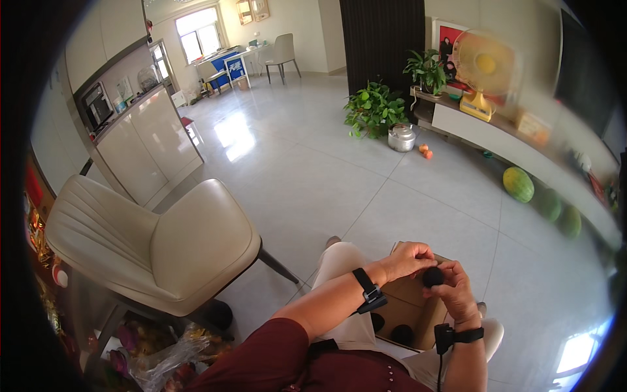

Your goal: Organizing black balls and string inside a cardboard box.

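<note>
A small black ball [433, 277] is held between the thumb and fingers of my right hand [458, 289]. My left hand [410, 259] is right beside it, fingertips pinched together at the ball's upper left. Whether those fingertips grip something thin or part of the ball is too small to tell. Both hands are over an open cardboard box [401, 305] that stands between my legs. Inside the box, near its close end, lie a black round object [402, 335] and another black one [377, 322], partly covered by my left forearm and leg.
A beige padded chair [201, 245] stands close on my left, with plastic-wrapped goods [166, 353] below it. Ahead on the tiled floor are a metal kettle [401, 138], a leafy plant [374, 110] and a watermelon [518, 184]. A yellow fan [482, 73] sits on the long cabinet.
</note>
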`<state>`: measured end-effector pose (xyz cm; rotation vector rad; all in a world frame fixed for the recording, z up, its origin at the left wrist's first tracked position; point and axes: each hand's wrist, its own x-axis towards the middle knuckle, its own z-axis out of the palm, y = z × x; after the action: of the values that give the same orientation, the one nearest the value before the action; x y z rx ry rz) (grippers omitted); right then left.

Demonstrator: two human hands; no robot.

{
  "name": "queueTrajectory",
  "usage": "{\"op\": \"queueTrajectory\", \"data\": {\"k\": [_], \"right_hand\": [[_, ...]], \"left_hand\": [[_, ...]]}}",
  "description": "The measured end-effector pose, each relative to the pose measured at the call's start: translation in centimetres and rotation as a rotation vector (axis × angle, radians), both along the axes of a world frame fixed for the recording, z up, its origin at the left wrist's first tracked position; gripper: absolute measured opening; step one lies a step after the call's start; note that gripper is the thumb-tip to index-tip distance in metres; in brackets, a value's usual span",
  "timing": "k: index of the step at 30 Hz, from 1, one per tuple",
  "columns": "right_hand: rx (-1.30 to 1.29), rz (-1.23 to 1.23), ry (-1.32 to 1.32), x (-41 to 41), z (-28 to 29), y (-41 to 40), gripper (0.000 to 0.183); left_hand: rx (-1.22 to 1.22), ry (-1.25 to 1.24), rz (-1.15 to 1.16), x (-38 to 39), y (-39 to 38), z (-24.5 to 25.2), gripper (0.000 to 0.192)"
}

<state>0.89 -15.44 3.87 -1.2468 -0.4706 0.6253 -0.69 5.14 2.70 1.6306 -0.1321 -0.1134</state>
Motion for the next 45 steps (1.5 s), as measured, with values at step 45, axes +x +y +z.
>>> {"op": "queueTrajectory", "data": {"k": [45], "right_hand": [[-0.228,-0.164,0.120,1.8,-2.8,-2.0,0.036]], "left_hand": [[-0.622,0.157,-0.051,0.7,-2.5,1.4,0.024]]}}
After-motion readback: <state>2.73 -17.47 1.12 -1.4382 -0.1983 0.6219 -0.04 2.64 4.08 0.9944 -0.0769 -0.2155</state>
